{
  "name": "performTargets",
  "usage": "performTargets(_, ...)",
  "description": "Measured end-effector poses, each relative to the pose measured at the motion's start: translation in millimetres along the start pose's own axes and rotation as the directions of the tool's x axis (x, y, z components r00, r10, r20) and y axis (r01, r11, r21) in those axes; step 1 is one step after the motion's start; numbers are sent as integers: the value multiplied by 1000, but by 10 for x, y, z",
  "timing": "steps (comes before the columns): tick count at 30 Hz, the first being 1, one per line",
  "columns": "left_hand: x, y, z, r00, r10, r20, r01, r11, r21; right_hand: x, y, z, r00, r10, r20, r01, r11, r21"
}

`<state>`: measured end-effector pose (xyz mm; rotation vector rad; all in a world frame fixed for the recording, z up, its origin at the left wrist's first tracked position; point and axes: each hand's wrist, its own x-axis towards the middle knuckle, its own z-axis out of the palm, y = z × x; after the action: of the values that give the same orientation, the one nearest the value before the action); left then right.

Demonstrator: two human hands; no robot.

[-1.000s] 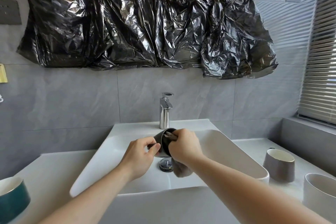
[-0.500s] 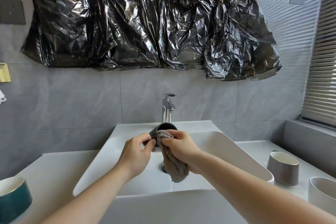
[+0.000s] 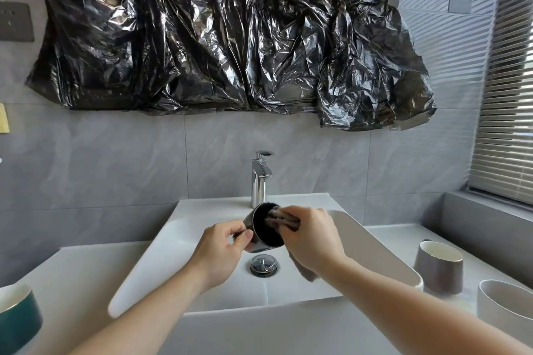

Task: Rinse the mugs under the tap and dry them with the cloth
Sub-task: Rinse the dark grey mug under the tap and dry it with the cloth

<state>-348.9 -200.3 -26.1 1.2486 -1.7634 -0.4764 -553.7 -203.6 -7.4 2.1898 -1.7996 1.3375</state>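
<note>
Step in hand: I judge this to be the drying stage; no water runs from the chrome tap (image 3: 261,179) at centre frame.
Mug in work: I have the dark mug (image 3: 264,229) held over the white basin (image 3: 375,251), just below the tap and above the drain plug (image 3: 263,265), tipped on its side with the mouth turned toward me and to the right.
Left hand: my left hand (image 3: 220,253), lower centre, is curled on the mug's outer wall at its left side, thumb near the rim; whether I have the handle I cannot tell.
Right hand: my right hand (image 3: 313,236) is clamped on the grey-brown cloth (image 3: 281,219), one wad pushed into the mug's mouth, a tail hanging below the wrist.
Hands together: both meet at the mug, close side by side.
How the mug will handle: it looks glossy and hard, so I take it as stiff, breakable and slippery if wet. I would hold it round the body or by the handle, not by the rim alone, and stay low over the basin.
How the cloth will handle: soft and limp; it bunches to fill the inside, so a firm fistful steers it best.
Other mugs: a grey mug (image 3: 438,266) and a white mug (image 3: 501,305) stand on the counter at lower right, a teal mug (image 3: 18,323) at lower left.
</note>
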Motion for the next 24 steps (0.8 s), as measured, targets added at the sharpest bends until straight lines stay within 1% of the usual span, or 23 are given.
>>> performTargets(1, 2, -6, 1, 1000, -3, 10, 3, 1000, 5, 19, -42, 43, 997, 69, -32, -66, 994, 92)
performTargets(3, -3, -15, -3, 1000, -12, 18, 12, 1000, 1, 75, -157, 110, 978, 200, -57, -176, 943, 281)
performTargets(5, -3, 2, -12, 999, -29, 17, 30, 999, -18, 137, -287, 162, 961, 277, -14, -246, 876, 415)
performTargets(7, -6, 24, -29, 999, -31, 6, 32, 998, -53, 160, -417, 214, 961, 272, 42, -257, 830, 496)
performTargets(9, -10, 31, -61, 999, -20, -27, 18, 997, -74, 138, -519, 249, 976, 188, 109, -217, 819, 532)
performTargets(11, -19, 23, -95, 998, -12, -57, 7, 997, -81, 113, -546, 259, 979, 103, 176, -182, 832, 524)
performTargets(16, -18, -7, -101, 995, 2, -105, -8, 998, -59, 43, -344, 125, 968, -82, 239, -38, 889, 457)
performTargets(18, 4, -27, -88, 996, -7, -91, 1, 998, -61, -38, -235, 52, 957, -144, 250, 37, 921, 388)
performTargets(21, 13, -56, -88, 997, -19, -77, 14, 998, -62, -145, -59, -69, 957, -182, 227, 110, 949, 295)
performTargets(24, 27, -35, -78, 995, -43, -90, 33, 993, -110, -218, 75, -166, 976, -159, 149, 120, 963, 241)
